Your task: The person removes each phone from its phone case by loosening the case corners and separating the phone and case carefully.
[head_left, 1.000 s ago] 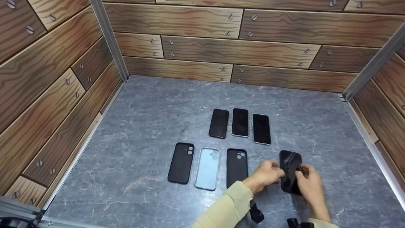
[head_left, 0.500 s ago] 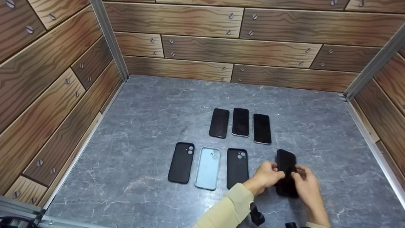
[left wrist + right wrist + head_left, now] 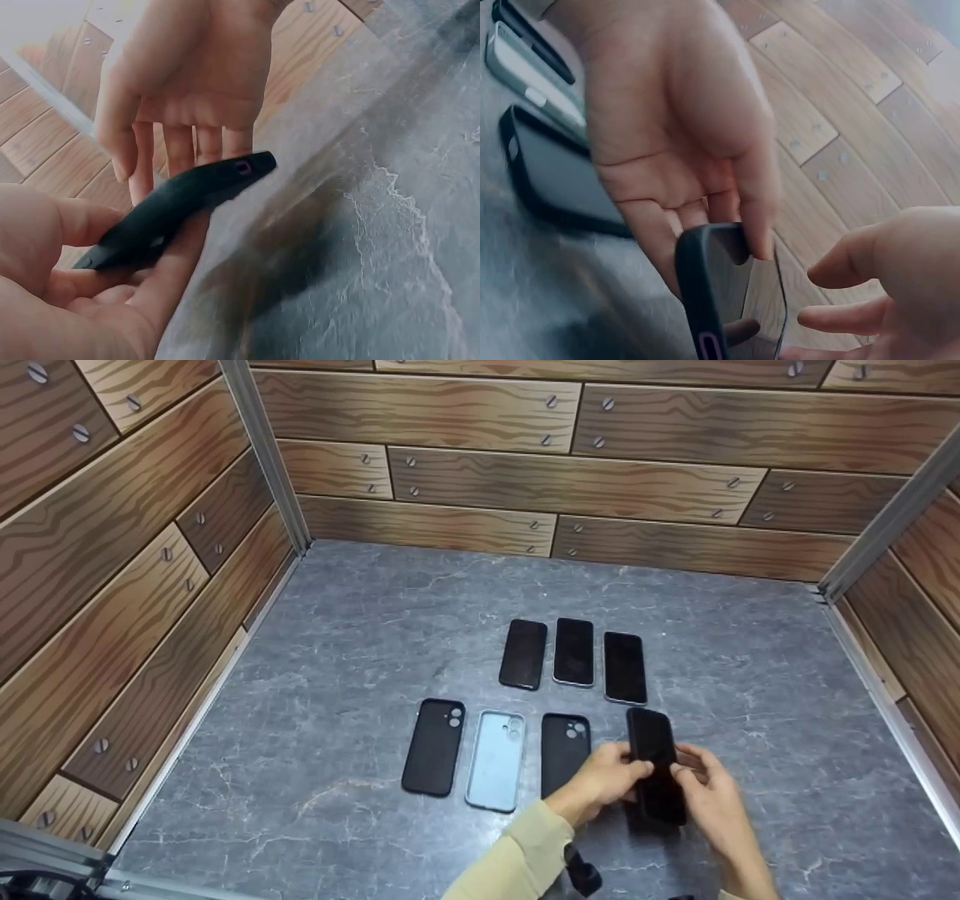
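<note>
A phone in a black case (image 3: pixel 651 735) is held raised off the surface, its dark screen facing up. My left hand (image 3: pixel 604 776) grips its left edge, thumb over the front and fingers beneath, as the left wrist view shows. Beside the opposite edge is my right hand (image 3: pixel 712 799). The right wrist view shows this right hand (image 3: pixel 900 285) with spread fingers and thumb, its thumb apart from the phone (image 3: pixel 763 292); whether a lower fingertip touches it, I cannot tell. A pink-outlined cutout or button marks the case's side (image 3: pixel 243 167).
Three dark-screened phones lie behind: left (image 3: pixel 523 654), middle (image 3: pixel 574 651), right (image 3: pixel 625 667). Left of the hands are a black case (image 3: pixel 433 746), a light blue case (image 3: pixel 496 761) and another black case (image 3: pixel 564 750), partly covered by the left hand. Wood-patterned walls (image 3: pixel 450 476) surround the grey surface (image 3: pixel 360 660).
Both hands and the cased phone have moved left, and the phone has come up off the surface. The reflection on its screen has gone dark. The other phones and cases stay put.
</note>
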The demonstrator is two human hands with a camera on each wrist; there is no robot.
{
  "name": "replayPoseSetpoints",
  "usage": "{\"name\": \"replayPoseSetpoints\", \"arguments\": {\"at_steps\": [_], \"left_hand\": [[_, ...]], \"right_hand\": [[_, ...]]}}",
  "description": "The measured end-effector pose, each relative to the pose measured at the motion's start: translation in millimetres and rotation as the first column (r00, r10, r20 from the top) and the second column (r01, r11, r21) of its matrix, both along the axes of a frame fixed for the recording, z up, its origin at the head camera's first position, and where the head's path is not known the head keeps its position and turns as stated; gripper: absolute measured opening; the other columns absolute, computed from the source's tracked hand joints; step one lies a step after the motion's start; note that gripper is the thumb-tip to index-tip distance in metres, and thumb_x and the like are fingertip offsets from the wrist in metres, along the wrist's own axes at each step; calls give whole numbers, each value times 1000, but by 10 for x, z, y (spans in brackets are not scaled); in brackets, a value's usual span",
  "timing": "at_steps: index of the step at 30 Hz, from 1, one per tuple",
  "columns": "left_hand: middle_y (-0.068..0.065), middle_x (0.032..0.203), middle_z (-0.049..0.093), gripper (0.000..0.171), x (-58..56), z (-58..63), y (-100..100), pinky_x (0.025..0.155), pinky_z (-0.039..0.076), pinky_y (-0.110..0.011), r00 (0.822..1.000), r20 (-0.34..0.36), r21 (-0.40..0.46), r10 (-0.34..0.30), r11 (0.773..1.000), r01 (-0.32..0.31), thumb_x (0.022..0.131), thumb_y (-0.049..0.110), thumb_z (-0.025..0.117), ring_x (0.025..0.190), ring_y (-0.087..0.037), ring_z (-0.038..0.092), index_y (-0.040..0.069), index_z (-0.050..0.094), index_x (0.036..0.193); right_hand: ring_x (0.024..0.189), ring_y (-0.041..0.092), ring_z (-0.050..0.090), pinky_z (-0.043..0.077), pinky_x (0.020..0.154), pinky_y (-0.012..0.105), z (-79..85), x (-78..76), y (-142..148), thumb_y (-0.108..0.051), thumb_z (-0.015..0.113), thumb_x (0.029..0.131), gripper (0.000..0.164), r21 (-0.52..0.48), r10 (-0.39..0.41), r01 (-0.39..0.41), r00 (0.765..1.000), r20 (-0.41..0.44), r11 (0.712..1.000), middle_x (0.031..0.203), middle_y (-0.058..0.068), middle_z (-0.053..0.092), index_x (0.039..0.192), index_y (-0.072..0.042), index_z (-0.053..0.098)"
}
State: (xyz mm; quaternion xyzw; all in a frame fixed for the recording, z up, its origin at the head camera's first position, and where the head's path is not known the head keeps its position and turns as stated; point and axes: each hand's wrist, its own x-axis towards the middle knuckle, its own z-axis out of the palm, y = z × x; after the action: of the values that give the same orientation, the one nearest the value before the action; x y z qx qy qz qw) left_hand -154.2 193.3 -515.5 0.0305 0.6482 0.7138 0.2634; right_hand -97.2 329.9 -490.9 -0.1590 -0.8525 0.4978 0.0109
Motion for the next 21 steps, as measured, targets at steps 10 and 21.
{"name": "replayPoseSetpoints", "arguments": {"at_steps": [10,21], "left_hand": [[-12,89,75,17,10,-33,-478,67,61,-33,996,22,152,84,985,-86,93,13,63,73,-19,72,4,69,105],[-16,95,75,25,-26,-4,-960,72,61,-33,993,-32,226,113,969,-103,93,15,65,77,-19,73,0,67,113]], "right_hand": [[89,4,59,50,77,18,-15,-19,-257,-4,49,101,39,-161,49,-64,994,-97,985,117,20,64,138,4,48],[82,24,71,61,76,41,-123,55,-474,-12,49,103,51,-465,427,-430,897,-119,774,110,18,69,139,20,31]]}}
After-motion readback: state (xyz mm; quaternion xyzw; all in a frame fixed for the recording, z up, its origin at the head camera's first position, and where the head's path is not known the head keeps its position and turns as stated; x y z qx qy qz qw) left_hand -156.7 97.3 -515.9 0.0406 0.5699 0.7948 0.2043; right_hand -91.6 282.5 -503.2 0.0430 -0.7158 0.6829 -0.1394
